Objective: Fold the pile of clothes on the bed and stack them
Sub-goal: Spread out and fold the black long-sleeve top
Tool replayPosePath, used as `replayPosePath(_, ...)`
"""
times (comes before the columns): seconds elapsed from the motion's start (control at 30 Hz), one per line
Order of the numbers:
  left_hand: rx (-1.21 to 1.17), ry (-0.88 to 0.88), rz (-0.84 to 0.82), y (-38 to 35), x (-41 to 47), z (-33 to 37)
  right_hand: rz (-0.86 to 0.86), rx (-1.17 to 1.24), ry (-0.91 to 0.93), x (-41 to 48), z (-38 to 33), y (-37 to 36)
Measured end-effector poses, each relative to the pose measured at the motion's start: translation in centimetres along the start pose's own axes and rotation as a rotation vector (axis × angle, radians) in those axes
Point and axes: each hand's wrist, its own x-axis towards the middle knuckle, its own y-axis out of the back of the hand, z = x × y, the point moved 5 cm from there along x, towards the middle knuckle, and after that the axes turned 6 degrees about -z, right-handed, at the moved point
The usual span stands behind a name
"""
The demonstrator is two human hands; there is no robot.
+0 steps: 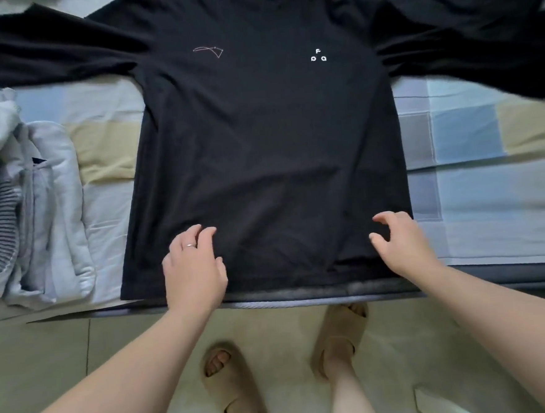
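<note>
A black long-sleeved shirt (pixel 260 136) lies flat and face up on the bed, sleeves spread out to both sides, its hem at the bed's near edge. It carries a small white letter print on the right chest and a thin line drawing on the left chest. My left hand (pixel 193 266) hovers over the lower left of the shirt near the hem, fingers loosely curled, holding nothing. My right hand (pixel 403 245) is over the lower right by the hem, fingers also loosely curled and empty. Whether the fingertips touch the cloth I cannot tell.
A stack of pale grey and striped folded clothes (pixel 23 207) sits on the bed at the left. More dark clothing (pixel 477 14) lies at the back right. The checked blue and beige bedsheet (pixel 470 147) shows on both sides. My feet in beige slippers (pixel 232 386) stand on the floor.
</note>
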Motion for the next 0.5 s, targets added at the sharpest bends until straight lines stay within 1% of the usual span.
replayPosePath(0.07,0.033,-0.132,-0.072,-0.9,0.5,4.9,0.020,-0.005,-0.132,2.0,3.0,1.8)
replayPosePath(0.13,0.034,-0.250,-0.157,-2.2,0.8,9.7,-0.002,0.039,-0.232,3.9,5.6,3.1)
replayPosePath(0.2,0.032,-0.342,-0.250,-3.8,1.2,14.4,-0.031,0.191,-0.284,6.1,7.7,3.7)
replayPosePath(0.27,0.027,-0.404,-0.312,-5.3,1.6,18.5,-0.060,0.347,-0.297,8.4,8.6,3.8)
replayPosePath(0.37,0.075,-0.419,-0.363,-7.5,2.1,22.8,-0.118,0.561,-0.258,11.4,8.1,3.3)
replayPosePath(0.4,0.117,-0.403,-0.369,-8.0,2.4,23.9,-0.132,0.577,-0.227,12.2,7.9,3.3)
replayPosePath(0.5,0.261,-0.356,-0.372,-9.0,2.9,26.2,-0.144,0.501,-0.168,13.5,8.0,3.5)
